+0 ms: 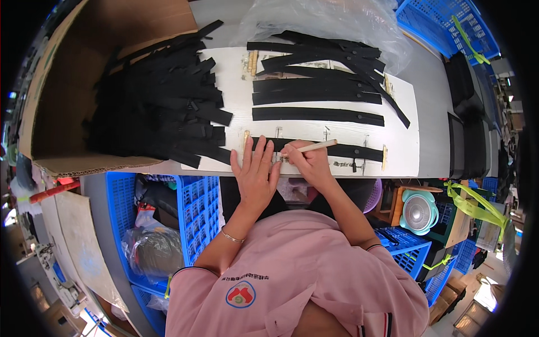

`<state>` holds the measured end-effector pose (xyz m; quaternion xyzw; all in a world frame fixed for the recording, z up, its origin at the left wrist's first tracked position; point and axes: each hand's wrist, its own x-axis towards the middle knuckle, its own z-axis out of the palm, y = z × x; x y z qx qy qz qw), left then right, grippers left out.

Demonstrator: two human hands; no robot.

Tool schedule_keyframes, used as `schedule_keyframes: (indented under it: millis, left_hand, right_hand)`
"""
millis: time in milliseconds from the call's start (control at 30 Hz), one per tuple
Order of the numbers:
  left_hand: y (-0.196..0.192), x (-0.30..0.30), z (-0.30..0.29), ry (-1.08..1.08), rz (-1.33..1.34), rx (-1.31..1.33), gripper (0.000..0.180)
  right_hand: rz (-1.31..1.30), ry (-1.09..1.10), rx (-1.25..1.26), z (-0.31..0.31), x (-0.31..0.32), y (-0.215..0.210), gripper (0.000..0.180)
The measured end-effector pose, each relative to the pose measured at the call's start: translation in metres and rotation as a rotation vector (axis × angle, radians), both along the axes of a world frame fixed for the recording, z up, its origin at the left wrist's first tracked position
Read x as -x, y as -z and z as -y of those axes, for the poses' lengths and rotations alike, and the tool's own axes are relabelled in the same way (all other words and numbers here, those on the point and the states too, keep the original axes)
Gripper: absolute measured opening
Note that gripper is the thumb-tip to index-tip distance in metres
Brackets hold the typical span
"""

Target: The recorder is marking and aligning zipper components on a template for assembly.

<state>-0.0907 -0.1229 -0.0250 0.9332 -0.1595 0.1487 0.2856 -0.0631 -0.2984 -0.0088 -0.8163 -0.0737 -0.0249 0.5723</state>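
Observation:
My left hand (pixel 256 178) lies flat with its fingers spread, the fingertips on the left part of a black zipper strip (pixel 341 150) near the front edge of a white board (pixel 401 126). In my right hand (pixel 310 168) is a slim white pencil (pixel 321 145), its rear end pointing up to the right. The tip is by the strip's lower edge, mostly hidden by the fingers. A small pull hangs from the strip near its right end. Farther back on the board lie another single strip (pixel 317 115) and several overlapping ones (pixel 314 90).
An open cardboard box (pixel 62 78) on its side holds a heap of black strips (pixel 157 106) that spills onto the board's left side. Clear plastic sheeting (pixel 337 19) and a blue basket (pixel 443 22) are at the back. Blue crates (pixel 199 219) and a fan (pixel 420 212) stand below the table.

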Motion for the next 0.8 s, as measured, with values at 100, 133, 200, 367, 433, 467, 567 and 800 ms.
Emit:
schedule_keyframes:
  millis: [100, 133, 200, 367, 433, 467, 567, 800]
  left_hand:
    - [0.0, 0.0, 0.0, -0.009, -0.007, -0.003, 0.05]
    - [-0.001, 0.0, 0.0, -0.005, -0.007, -0.003, 0.05]
    - [-0.002, 0.0, 0.0, -0.011, 0.005, -0.022, 0.052]
    - [-0.003, 0.0, 0.002, -0.002, -0.018, -0.014, 0.054]
    - [-0.009, 0.002, 0.006, -0.004, -0.039, 0.031, 0.056]
    - [-0.012, 0.002, 0.012, 0.004, -0.04, 0.029, 0.056]
    - [-0.02, 0.004, 0.037, 0.173, -0.05, 0.119, 0.055]
    - [-0.013, -0.003, 0.071, 0.239, -0.035, 0.129, 0.04]
  right_hand:
    - [0.001, 0.17, -0.136, 0.02, 0.013, -0.013, 0.02]
    - [0.002, 0.174, -0.136, 0.03, 0.015, -0.015, 0.02]
    - [0.038, 0.4, -0.061, 0.047, 0.018, -0.016, 0.022]
    - [0.018, 0.435, 0.071, 0.065, 0.017, -0.011, 0.023]
    - [0.023, 0.431, 0.068, 0.065, 0.016, -0.01, 0.023]
    - [0.014, 0.426, 0.067, 0.066, 0.016, -0.009, 0.023]
    - [0.013, 0.418, 0.065, 0.066, 0.017, -0.007, 0.022]
    - [0.115, 0.403, 0.069, 0.067, 0.016, 0.005, 0.023]
